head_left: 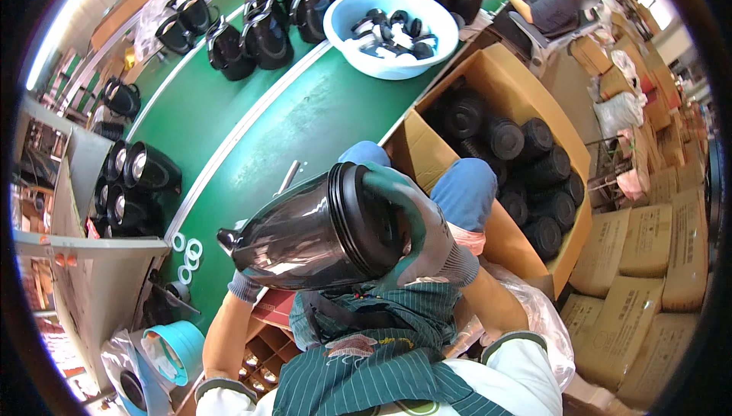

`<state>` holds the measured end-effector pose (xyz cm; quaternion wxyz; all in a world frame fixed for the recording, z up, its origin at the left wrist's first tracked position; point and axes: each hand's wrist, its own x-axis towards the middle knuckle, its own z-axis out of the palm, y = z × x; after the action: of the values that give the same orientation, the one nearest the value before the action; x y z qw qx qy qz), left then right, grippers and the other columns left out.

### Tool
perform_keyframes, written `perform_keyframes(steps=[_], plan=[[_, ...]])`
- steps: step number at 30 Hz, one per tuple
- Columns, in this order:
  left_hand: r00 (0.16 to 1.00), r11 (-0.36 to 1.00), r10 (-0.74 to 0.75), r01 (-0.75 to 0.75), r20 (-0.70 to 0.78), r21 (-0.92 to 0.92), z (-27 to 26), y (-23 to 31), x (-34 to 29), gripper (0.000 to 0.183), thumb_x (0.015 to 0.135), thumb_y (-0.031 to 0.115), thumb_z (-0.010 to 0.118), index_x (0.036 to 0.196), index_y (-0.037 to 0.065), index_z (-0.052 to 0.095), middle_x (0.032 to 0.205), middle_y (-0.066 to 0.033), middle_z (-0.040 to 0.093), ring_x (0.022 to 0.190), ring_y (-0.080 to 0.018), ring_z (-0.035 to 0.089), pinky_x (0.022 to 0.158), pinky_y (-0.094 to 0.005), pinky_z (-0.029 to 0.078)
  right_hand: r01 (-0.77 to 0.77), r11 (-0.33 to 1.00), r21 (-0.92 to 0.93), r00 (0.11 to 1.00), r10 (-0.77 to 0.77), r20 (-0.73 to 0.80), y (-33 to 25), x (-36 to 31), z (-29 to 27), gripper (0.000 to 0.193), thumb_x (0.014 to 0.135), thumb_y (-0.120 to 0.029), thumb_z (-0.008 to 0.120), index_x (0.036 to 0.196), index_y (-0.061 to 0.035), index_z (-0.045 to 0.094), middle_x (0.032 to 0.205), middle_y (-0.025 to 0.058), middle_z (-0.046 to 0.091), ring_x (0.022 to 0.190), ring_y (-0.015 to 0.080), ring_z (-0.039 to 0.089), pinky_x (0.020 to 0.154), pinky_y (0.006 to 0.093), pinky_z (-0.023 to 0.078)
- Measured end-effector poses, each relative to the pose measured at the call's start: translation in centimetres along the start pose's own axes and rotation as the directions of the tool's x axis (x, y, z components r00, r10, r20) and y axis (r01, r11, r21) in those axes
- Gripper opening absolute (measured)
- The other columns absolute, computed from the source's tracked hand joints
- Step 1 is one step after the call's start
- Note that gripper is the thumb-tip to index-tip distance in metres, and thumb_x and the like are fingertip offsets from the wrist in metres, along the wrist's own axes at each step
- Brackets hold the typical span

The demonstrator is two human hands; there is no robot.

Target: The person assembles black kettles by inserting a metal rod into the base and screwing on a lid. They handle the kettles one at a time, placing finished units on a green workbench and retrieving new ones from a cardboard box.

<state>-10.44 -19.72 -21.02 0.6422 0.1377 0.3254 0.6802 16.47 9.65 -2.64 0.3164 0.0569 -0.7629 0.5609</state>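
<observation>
A glossy black jug lies on its side in front of me, its narrow spout end pointing left. At its right end sits a round black ribbed base. My right hand, in a grey-green glove, is closed around this base, with fingers over the top and thumb below. Behind and beneath the body, my left hand supports the jug; its glove cuff shows, while most of its fingers are hidden. Whether the base is fully seated on the body, I cannot tell.
A light-blue basin of small black and white parts stands on the green table. Several black jugs line its far side. To my right, an open carton holds black round parts. White rings lie left.
</observation>
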Motion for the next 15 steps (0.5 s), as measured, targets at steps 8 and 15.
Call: perform_keyframes(steps=[8,15], plan=[[0.559,-0.835,0.299,-0.239,0.774,0.495,21.7,10.6,3.1,0.030,0.074,0.016,0.078,0.103,0.007,0.079,0.100,-0.0113,0.077,0.088,-0.0274,0.077,0.078,-0.0366,0.063,-0.603,0.753,0.264,0.791,0.606,0.079,6.6,-7.1,-1.6,0.073,0.107,-0.048,0.052,0.162,-0.0051,0.030,0.148,0.0180,0.058,0.130,0.0233,0.060,0.110,0.0373,0.045],[0.679,-0.147,0.684,-0.229,0.266,0.962,17.9,8.5,3.4,0.029,0.078,0.016,0.074,0.099,-0.004,0.074,0.087,-0.0141,0.075,0.080,-0.0229,0.075,0.078,-0.0300,0.057,-0.565,0.811,-0.151,0.805,0.582,0.116,-1.3,-4.1,-4.4,0.105,0.092,-0.070,0.060,0.166,-0.0098,0.018,0.162,0.0260,0.034,0.149,0.0391,0.037,0.120,0.0447,0.034]])
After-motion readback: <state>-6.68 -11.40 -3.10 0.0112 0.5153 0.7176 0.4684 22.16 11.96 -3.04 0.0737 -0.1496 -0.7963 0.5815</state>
